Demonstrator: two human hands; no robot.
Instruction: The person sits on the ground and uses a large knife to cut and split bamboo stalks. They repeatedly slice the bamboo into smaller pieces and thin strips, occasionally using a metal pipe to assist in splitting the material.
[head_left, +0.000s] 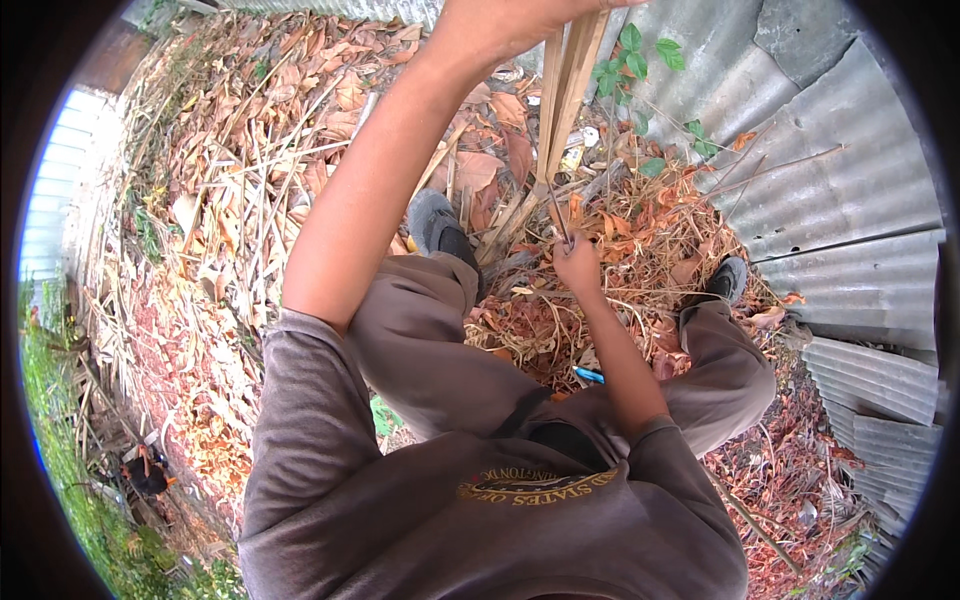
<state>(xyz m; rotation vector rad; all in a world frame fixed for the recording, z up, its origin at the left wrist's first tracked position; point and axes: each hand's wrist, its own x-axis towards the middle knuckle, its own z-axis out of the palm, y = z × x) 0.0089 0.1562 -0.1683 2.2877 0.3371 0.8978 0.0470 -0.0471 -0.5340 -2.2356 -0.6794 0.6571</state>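
A pale, split wooden pole (568, 95) stands upright in front of me, its lower end among the litter on the ground. At its top, my left hand (505, 28) closes around it; the upper edge of the picture cuts off most of the fingers. Low down near the pole's foot, my right hand (577, 263) is wrapped round a knife-like tool with a thin dark blade (559, 212). The blade points up and its tip reaches the pole's lower part. The tool's handle is mostly hidden in my fist.
Rusty grey corrugated metal sheets (850, 160) wall off the right side. Dry leaves (350, 90) and stalks cover the ground around my shoes (435, 222). Between my legs lies a small blue object (588, 375). Green leaves (632, 65) grow beside the pole; a dark shape (148, 474) sits far left.
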